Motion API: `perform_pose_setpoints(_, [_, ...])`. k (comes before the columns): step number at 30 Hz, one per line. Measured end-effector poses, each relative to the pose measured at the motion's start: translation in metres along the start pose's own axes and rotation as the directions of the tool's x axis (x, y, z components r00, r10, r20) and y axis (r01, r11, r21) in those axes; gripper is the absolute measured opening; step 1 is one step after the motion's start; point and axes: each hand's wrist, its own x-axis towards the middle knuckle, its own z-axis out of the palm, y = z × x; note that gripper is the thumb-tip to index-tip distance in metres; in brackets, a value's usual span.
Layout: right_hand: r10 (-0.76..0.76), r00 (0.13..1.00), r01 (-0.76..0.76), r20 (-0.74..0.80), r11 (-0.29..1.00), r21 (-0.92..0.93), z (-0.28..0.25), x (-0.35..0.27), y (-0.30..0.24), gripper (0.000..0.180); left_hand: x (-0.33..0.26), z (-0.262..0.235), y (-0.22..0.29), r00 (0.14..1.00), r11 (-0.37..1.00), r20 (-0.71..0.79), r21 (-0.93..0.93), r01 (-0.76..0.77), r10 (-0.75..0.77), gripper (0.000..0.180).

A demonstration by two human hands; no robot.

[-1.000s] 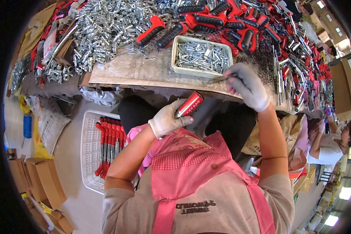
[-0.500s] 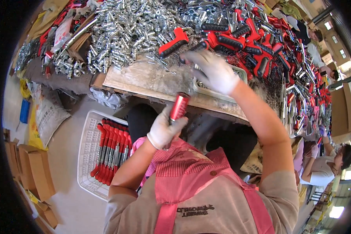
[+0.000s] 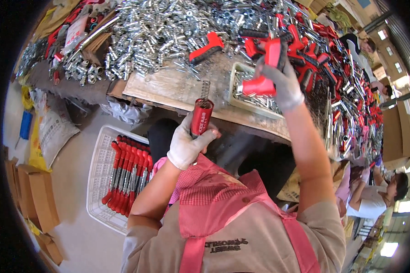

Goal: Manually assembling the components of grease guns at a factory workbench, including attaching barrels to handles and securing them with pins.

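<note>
In my gloved left hand (image 3: 185, 145), closed around it, a red cylindrical tube (image 3: 202, 117) points upward in front of my apron. A thin coil spring (image 3: 205, 90) stands out of the tube's upper end. My gloved right hand (image 3: 287, 86) grips a red pistol-shaped handle (image 3: 260, 86) above a pale tray (image 3: 255, 110) of small metal parts. Another red handle with a black grip (image 3: 207, 48) lies on the bench left of the tray. Beyond my right hand is a heap of similar red and black handles (image 3: 307, 57).
Piled silver metal fittings (image 3: 155, 34) cover the far left of the bench (image 3: 164, 88). A white basket (image 3: 97, 182) with several red-ended tools (image 3: 127, 177) stands on the floor to my left. Cardboard boxes (image 3: 43, 193) sit farther left. A co-worker (image 3: 373, 195) is at the right.
My right hand has moved right and lifted a red handle over the tray. The left hand has shifted slightly up and left with the tube, and a spring now shows at its top.
</note>
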Motion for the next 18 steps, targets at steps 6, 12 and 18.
perform_pose_setpoints(6, [0.300, 0.953, -0.213, -0.042, 0.762, 0.611, 0.025, -0.106, 0.022, 0.043, -0.005, 0.033, 0.001, 0.972, 0.986, 0.168, 0.006, 0.166, -0.165, 0.030])
perform_pose_setpoints(12, [-0.224, 0.738, 0.674, 0.636, 0.199, -0.712, 0.012, -0.143, -0.017, 0.073, -0.033, 0.032, 0.003, 0.914, 0.890, 0.192, -0.226, 0.395, -0.357, 0.021])
perform_pose_setpoints(18, [0.173, 0.899, 0.192, 0.401, 0.668, -0.719, -0.021, -0.157, -0.029, 0.033, -0.054, 0.015, -0.018, 0.943, 0.927, 0.167, 0.296, 0.229, -0.286, 0.025])
